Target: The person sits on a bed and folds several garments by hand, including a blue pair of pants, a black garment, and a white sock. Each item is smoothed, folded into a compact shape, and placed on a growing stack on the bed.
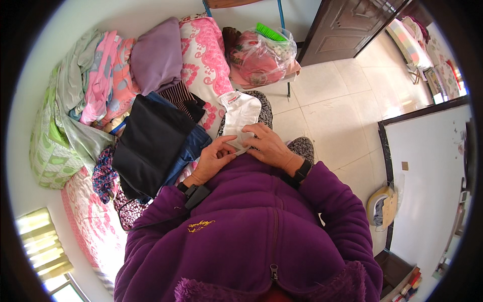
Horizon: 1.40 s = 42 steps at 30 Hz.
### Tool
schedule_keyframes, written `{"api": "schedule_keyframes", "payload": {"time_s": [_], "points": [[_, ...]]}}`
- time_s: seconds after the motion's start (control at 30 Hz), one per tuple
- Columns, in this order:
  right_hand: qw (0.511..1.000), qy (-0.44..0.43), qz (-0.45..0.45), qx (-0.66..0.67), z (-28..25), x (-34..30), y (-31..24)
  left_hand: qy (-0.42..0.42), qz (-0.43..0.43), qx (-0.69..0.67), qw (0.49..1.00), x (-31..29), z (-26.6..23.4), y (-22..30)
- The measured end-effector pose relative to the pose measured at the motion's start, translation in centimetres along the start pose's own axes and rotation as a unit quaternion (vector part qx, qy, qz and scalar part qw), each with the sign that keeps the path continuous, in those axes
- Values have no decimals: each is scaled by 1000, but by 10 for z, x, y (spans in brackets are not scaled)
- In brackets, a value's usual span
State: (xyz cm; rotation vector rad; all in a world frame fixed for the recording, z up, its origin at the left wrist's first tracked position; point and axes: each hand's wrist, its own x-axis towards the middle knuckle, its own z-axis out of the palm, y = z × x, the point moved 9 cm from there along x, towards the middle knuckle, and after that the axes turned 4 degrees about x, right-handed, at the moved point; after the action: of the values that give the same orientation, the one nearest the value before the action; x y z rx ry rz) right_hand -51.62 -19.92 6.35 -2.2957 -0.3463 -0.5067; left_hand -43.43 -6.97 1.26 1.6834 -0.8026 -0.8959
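Observation:
A white sock lies lengthwise over my lap, with small red marks near its far end. It looks doubled or paired with another, but I cannot tell which. My left hand pinches the near end of the white fabric between thumb and fingers. From the other side my right hand grips the same end, fingers bent over it. Both hands are close together, just in front of my purple jacket. Part of the near end is hidden under my fingers.
Left of my hands, folded black cloth and jeans lie on a pink-and-white patterned bed. Beyond are a folded purple garment and piled clothes. A chair holds a plastic bag with a green brush. A brown door stands at upper right.

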Motion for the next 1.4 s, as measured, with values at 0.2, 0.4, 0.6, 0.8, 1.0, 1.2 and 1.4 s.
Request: {"api": "schedule_keyframes", "payload": {"time_s": [0.2, 0.4, 0.6, 0.8, 1.0, 1.2, 1.4], "points": [[1000, -6, 7, -6, 8, -3, 5, 4, 1, 70, 998, -2, -8, -2], [1000, -10, 26, -5, 7, 0, 5, -17, 19, 171, 985, 2, -7, 4], [1000, 3, 26, 11, 2, 2, -3, -17, 7, 210, 978, 3, -9, 2], [1000, -7, -17, 15, 9, 9, -10, -14, 2, 178, 984, 2, -8, 0], [999, -13, -28, -42, 14, 12, -13, -16, -4, 184, 983, 4, -8, 0], [998, -27, -28, -50, 18, 15, -13, 10, 12, 213, 977, 3, -11, 12], [998, 18, -38, -38, 5, 13, -21, 78, 260, 389, 880, -2, -5, 65]]}}
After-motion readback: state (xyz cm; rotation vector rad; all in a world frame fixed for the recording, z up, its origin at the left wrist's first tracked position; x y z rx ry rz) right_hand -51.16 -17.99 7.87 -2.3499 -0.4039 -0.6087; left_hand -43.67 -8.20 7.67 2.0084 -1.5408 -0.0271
